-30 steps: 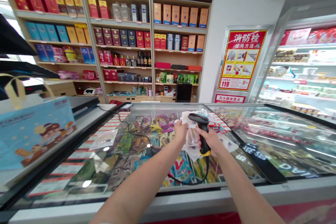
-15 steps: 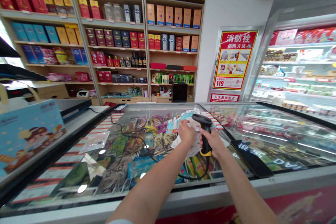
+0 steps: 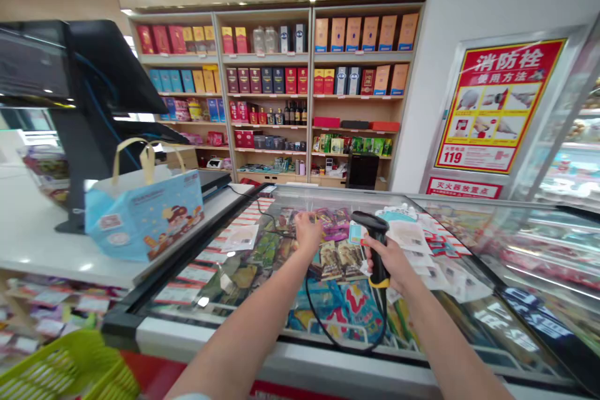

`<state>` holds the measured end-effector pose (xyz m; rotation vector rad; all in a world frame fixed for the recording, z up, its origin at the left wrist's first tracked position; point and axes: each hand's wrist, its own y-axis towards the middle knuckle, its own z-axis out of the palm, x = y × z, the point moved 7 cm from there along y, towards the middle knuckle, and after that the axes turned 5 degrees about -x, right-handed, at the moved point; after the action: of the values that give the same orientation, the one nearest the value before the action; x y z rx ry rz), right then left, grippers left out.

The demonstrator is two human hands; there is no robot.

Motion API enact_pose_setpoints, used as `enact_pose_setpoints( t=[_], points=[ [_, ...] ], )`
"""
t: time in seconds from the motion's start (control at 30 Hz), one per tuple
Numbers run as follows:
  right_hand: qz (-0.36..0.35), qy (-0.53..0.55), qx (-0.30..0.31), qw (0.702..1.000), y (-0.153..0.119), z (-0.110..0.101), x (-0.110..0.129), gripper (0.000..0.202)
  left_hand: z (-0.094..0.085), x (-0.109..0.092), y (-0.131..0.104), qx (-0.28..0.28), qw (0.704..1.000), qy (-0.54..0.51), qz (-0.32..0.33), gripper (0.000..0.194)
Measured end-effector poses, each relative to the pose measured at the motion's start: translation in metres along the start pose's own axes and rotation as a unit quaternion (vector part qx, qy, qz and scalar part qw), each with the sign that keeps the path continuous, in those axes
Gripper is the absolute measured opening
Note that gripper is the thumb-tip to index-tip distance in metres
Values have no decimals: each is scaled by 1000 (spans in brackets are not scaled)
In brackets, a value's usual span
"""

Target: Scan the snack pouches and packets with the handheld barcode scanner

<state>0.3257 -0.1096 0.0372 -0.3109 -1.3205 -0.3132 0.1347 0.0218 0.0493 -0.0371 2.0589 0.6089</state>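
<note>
Scanner point(image 3: 374, 224) gripped upright in right hand point(image 3: 392, 264), likely for aiming.
Left hand point(image 3: 308, 232) partly curled; its hold cannot be told.

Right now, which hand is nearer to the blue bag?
Left. The left hand is to the right of the blue bag, over the freezer; the right hand, holding the scanner, is farther right.

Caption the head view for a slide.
Over a glass-topped freezer, the right hand grips a scanner, the left hand apart from it; a blue bag stands nearby.
</note>
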Motion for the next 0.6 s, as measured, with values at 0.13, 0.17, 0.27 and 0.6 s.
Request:
enact_pose_setpoints(
  t=[0.13,0.17,0.27,0.6],
  points=[
    [29,-13,63,997,5,53,-19,37,-55,63,35,8,992,118,-43,25],
    [37,-14,75,996,7,66,-23,36,-68,79,42,15,987,153,-52,28],
    [61,-14,98,993,13,101,-34,32,-106,118,61,-10,971,228,-67,46],
    [70,-33,117,990,26,137,-59,30,-145,164,86,-43,956,239,-166,78]
  ],
)
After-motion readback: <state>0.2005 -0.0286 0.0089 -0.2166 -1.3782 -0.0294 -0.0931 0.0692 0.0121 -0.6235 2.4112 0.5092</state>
